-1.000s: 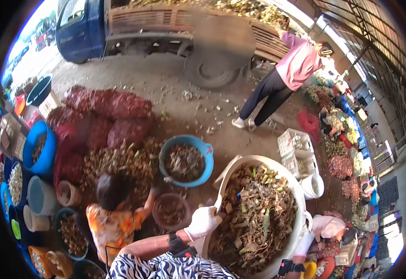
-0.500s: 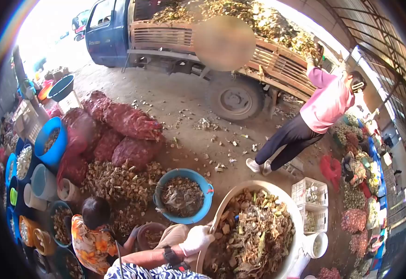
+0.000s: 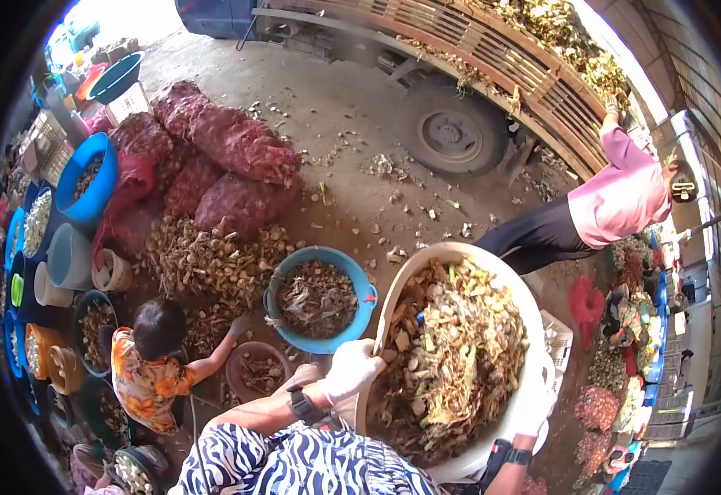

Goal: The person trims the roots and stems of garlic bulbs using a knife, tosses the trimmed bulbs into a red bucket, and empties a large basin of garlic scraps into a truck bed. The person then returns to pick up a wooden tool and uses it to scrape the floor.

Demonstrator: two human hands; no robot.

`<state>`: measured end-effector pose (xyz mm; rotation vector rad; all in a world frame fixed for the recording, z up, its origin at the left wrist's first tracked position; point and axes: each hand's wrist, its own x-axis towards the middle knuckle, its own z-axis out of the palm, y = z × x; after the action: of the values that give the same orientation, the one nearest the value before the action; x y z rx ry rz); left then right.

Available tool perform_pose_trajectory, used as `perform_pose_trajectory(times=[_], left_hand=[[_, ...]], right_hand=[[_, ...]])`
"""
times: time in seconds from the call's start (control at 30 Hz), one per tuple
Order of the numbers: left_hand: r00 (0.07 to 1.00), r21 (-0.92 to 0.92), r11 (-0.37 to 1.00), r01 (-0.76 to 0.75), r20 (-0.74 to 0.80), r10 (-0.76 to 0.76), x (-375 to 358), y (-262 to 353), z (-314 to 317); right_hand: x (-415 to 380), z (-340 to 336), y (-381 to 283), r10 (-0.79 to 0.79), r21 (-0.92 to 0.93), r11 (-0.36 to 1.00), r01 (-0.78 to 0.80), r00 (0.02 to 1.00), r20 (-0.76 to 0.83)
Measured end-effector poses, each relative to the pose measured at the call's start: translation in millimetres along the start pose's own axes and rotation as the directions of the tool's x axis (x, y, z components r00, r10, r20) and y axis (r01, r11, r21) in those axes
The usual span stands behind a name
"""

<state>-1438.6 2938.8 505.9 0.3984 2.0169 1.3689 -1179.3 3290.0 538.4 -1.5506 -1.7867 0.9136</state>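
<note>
A big cream-white tub (image 3: 529, 313) stands right in front of me, heaped with dry garlic husks and stalks (image 3: 459, 355). My left hand (image 3: 352, 370), in a white glove, is closed round the tub's left rim. On the opposite side my right hand (image 3: 539, 411), also gloved, is against the tub's right rim; its fingers are mostly hidden, but it appears to grip there. Just beyond my left hand sits a blue basin (image 3: 370, 305) of husks, with a smaller reddish basin (image 3: 235, 381) nearer me.
A truck with wooden slatted sides (image 3: 426, 33) carries dry stalks at the back. At its side leans a person in pink (image 3: 616, 202). A person in a floral shirt (image 3: 150, 379) sits left by a garlic pile (image 3: 212, 264) and red mesh sacks (image 3: 237, 140). White crates (image 3: 560, 337) stand right.
The tub now appears higher and closer to me, and my right hand has come into clearer view. The person in pink leans further along the truck; the seated person's hand reaches toward the garlic pile.
</note>
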Motion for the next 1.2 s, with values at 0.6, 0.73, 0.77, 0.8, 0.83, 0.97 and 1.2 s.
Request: perform_pose_trajectory(times=[0.6,0.73,0.77,0.8,0.83,0.97,1.2], left_hand=[[0.892,-0.276,0.954,0.120,-0.392,-0.225,192,24,16],[0.828,-0.457,0.878,0.144,-0.430,-0.360,243,53,20],[0.815,-0.481,0.868,0.123,-0.450,-0.365,250,59,20],[0.801,-0.504,0.856,0.112,-0.464,-0.378,254,74,19],[0.780,-0.497,0.860,0.114,-0.491,-0.388,259,73,17],[0.685,-0.499,0.867,0.019,-0.625,-0.375,280,94,-6],[0.491,-0.558,0.812,-0.167,-0.762,-0.423,322,93,-94]], right_hand=[[234,270,-146,-0.240,0.033,0.966,0.257,0.837,0.491],[297,331,-218,-0.301,0.019,0.934,0.357,0.756,0.581],[306,342,-232,-0.309,0.008,0.924,0.382,0.735,0.603],[312,353,-252,-0.310,-0.015,0.913,0.407,0.719,0.622],[313,363,-273,-0.306,-0.044,0.902,0.430,0.708,0.636],[321,428,-328,-0.472,-0.044,0.726,0.686,0.544,0.694],[318,582,-382,-0.574,0.365,0.762,0.535,0.298,0.762]])
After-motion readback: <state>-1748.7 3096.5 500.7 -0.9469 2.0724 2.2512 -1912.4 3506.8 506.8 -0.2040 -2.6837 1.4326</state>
